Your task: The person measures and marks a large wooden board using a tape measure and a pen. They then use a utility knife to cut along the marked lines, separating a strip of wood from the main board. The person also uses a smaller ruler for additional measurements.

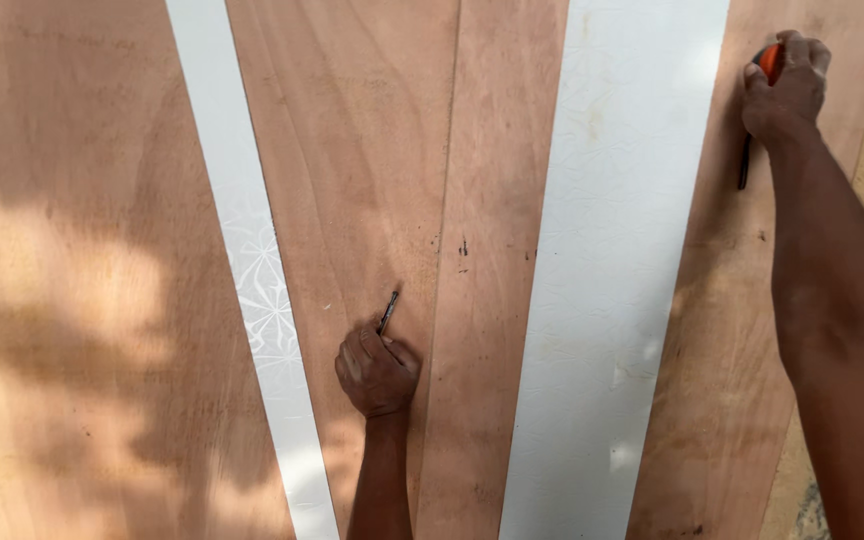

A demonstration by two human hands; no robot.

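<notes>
Plywood surface (372,150) is marked by a pencil (388,312) clenched in the left grip (377,372), well apart from the right grip (785,90) closed on an orange tape measure (769,62).

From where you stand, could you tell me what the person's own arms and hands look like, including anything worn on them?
Both arms are bare as far as the view shows: no sleeves, gloves, watch or rings visible. The left hand and its forearm look slim and enter from the bottom edge. The right hand tops a longer, thicker-looking forearm from the lower right, partly in shadow. No markings can be made out.
</notes>
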